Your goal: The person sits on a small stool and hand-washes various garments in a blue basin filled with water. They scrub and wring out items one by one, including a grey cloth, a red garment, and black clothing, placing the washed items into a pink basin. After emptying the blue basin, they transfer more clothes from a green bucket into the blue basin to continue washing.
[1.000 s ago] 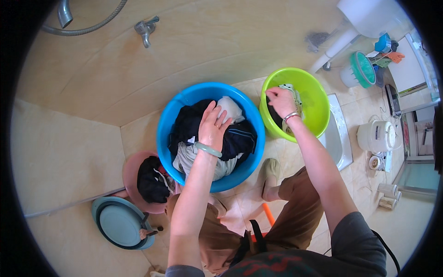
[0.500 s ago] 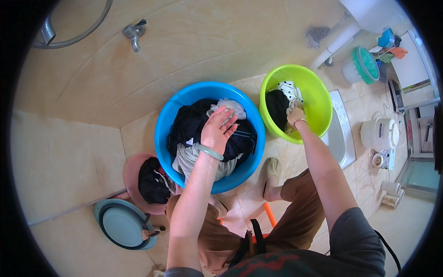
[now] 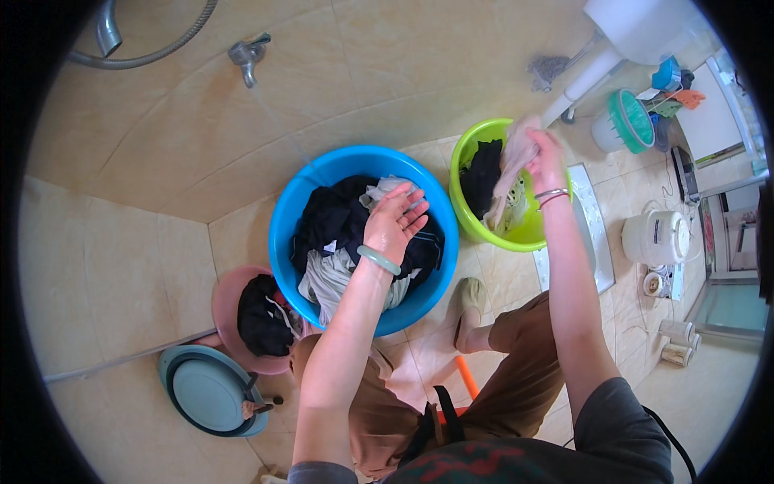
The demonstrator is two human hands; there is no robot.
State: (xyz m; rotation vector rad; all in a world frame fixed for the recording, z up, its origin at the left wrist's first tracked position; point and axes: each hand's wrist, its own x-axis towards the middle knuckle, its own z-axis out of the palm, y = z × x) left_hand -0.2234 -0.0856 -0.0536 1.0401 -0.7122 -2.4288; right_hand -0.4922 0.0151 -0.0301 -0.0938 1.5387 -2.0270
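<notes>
My right hand (image 3: 548, 164) pinches a pale pink cloth (image 3: 516, 157) at its top. The cloth hangs down into the lime-green tub (image 3: 528, 235), where a black garment (image 3: 481, 179) and a dotted white cloth (image 3: 515, 198) lie. Above the blue tub (image 3: 280, 242) hovers my left hand (image 3: 395, 222), a pale bangle on its wrist, open and empty. Dark clothes (image 3: 322, 214) and a light grey garment (image 3: 325, 282) fill the blue tub. A thin stream of water runs into it from the wall tap (image 3: 248, 56).
At lower left stand a pink basin (image 3: 228, 310) with dark clothes and a grey-blue basin (image 3: 205, 394). A white floor pan (image 3: 592, 234) lies behind the green tub. Further right are a white bucket with a green basket (image 3: 633, 121) and a white lidded pot (image 3: 657, 238).
My right hand has risen out of the green tub, lifting the pale pink cloth. My left hand stays open over the blue tub, shifted slightly right.
</notes>
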